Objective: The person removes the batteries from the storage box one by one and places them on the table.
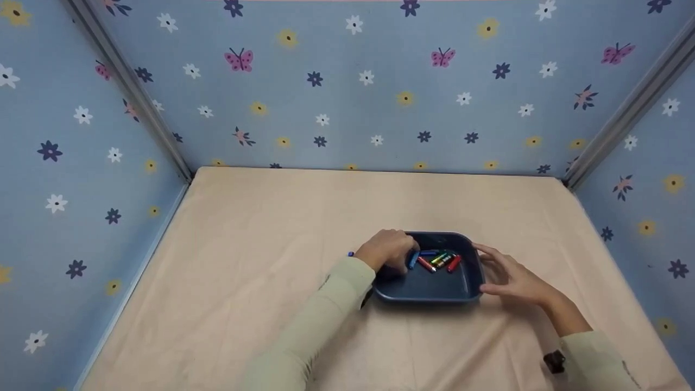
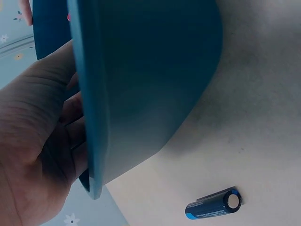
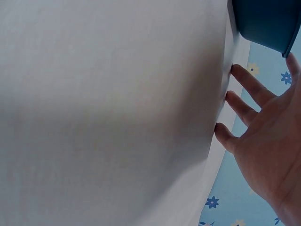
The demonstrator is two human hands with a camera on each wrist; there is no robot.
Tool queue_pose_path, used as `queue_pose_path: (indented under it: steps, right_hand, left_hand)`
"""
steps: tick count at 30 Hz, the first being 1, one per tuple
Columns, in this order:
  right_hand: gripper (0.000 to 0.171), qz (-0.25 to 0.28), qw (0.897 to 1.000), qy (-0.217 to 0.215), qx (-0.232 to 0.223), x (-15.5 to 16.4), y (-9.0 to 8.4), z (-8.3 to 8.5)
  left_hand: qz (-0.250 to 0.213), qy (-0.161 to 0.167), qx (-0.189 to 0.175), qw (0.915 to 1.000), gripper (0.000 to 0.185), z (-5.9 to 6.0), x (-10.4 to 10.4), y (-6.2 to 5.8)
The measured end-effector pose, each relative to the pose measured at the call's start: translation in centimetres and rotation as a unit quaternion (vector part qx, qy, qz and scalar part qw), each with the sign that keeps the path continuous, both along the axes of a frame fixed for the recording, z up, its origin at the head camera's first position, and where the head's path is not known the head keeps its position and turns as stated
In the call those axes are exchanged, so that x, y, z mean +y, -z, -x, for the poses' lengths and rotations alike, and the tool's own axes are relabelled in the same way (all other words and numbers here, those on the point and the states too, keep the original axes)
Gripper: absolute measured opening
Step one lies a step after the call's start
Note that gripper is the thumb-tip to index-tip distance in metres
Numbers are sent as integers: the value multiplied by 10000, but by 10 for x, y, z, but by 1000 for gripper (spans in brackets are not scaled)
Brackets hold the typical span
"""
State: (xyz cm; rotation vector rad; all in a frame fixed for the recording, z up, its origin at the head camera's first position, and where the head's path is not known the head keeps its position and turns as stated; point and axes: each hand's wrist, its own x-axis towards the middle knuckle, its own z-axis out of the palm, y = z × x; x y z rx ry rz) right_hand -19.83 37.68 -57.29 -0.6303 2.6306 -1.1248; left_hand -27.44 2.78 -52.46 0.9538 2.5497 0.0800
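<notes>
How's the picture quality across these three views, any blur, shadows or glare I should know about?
Head view: even, soft light, no glare; the blue tray casts a faint shadow, and the small batteries look slightly soft. Left wrist view: the tray wall fills the frame close up and blurred, while the blue battery on the table is sharper. Right wrist view: the tablecloth is a pale blur; the right hand is clearer.

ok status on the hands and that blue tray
Left hand reaches over the blue tray's left rim, fingers inside. Right hand open at its right side. Batteries in tray. One blue battery loose on the table outside.
</notes>
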Motion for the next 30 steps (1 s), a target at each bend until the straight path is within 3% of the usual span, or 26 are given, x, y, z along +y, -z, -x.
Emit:
queue_pose_path:
  steps: [13,30]
  right_hand:
    - [92,-147,9996,172,-148,-1,-2,-2]
    - [92,-145,9996,149,-164,-2,-3,-2]
  left_hand:
    - [-119,261,108,9995,50,-1,2,1]
    - [-330,176,-6,9993,48,-2,-5,2]
